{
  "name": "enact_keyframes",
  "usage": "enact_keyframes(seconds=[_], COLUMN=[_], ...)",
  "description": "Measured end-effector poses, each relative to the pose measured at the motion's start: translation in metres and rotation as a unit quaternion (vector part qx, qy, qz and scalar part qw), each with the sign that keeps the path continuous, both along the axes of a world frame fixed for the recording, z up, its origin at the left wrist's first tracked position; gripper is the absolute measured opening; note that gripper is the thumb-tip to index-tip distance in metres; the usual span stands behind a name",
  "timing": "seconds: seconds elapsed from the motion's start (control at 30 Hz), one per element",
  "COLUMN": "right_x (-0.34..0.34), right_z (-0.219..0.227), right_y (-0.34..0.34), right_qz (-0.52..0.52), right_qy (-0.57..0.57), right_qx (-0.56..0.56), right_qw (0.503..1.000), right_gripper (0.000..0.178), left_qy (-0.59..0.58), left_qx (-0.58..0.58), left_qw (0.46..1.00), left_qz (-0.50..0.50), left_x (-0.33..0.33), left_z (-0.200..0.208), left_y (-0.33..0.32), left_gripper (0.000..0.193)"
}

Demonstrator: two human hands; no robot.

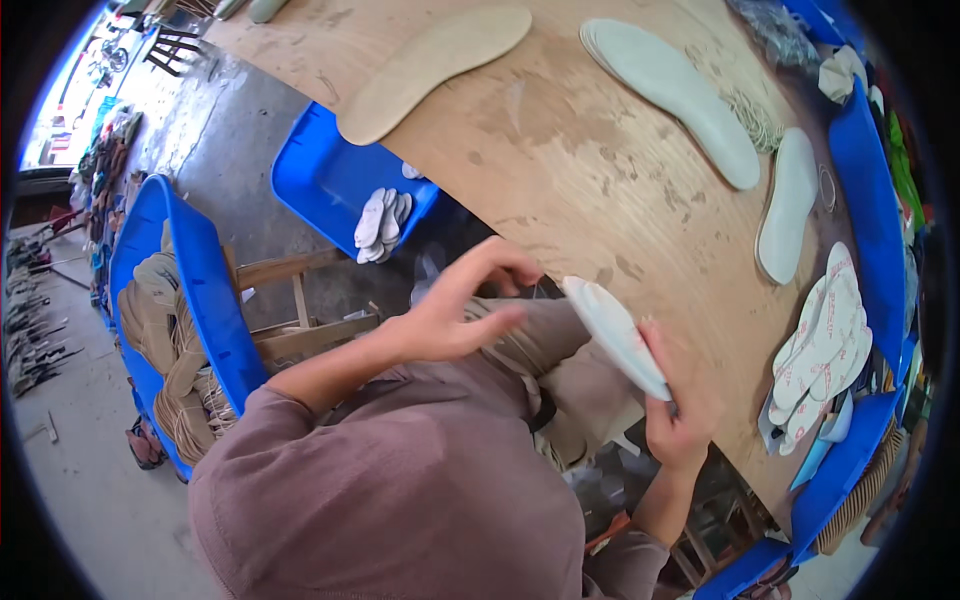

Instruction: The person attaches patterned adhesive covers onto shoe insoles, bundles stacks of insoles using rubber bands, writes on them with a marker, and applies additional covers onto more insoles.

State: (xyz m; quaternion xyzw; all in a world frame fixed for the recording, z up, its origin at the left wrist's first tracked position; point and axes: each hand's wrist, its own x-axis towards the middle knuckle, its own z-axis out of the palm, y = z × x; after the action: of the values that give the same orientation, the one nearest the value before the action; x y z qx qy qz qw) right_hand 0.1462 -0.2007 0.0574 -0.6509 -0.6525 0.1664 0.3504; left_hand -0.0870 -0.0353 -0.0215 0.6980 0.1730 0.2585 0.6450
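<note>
My right hand grips the near end of a white insole, held tilted over the table's near edge. Whether it is one insole or a thin stack, I cannot tell. Left of it, my left hand hangs above my lap, fingers curved and thumb apart, with nothing seen in it. On the wooden table beyond lies a large beige insole. A stack of pale insoles sits farther right, and a smaller pale insole lies near the table's right side.
White insoles with red print are heaped at the right edge. Rubber bands lie by the pale stack. A blue bin below the table holds small insoles; another blue bin at left contains beige bundles. Blue bins line the right.
</note>
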Motion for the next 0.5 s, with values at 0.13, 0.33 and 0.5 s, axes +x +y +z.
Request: enact_keyframes(seconds=[0.13,0.33,0.5], right_x=[-0.026,0.011,0.091], right_z=[0.0,-0.025,-0.061], right_y=[0.05,0.182,0.23], right_qz=[-0.104,-0.067,-0.061], right_qy=[0.318,0.19,-0.199], right_qx=[-0.088,0.16,0.119], right_qw=[0.938,0.966,0.971], right_gripper=[0.02,0.018,0.029], left_qy=[-0.106,0.136,0.23], left_qx=[-0.157,-0.103,0.062], left_qw=[0.981,0.967,0.956], left_qz=[-0.036,0.19,0.171], left_x=[0.025,0.003,-0.008], left_z=[0.025,0.055,0.043], left_y=[0.007,0.134,0.239], left_gripper=[0.062,0.04,0.037])
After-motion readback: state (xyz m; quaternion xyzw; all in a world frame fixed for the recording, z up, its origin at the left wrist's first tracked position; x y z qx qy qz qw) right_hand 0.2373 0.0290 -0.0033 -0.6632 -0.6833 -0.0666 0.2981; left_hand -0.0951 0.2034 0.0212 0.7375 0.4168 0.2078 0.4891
